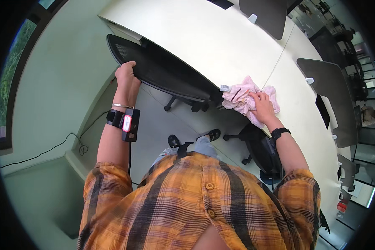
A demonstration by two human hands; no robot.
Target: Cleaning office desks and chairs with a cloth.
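My left hand (127, 73) grips the edge of the mesh backrest of a black office chair (165, 73), which stands against the white desk. A device with a lit strip is strapped to that forearm. On the desk's near edge, my right hand (262, 106) lies on a crumpled pink cloth (242, 97) with a white tag, its fingers bent into the folds. Part of the cloth hangs over the edge. What lies under the cloth is hidden.
The white desk (212, 40) curves away to the right, with dark divider panels (328, 100) on it. A second black office chair (257, 147) is at my right. Near the pale green wall (65, 72) a thin black cable (57, 146) runs down to the floor.
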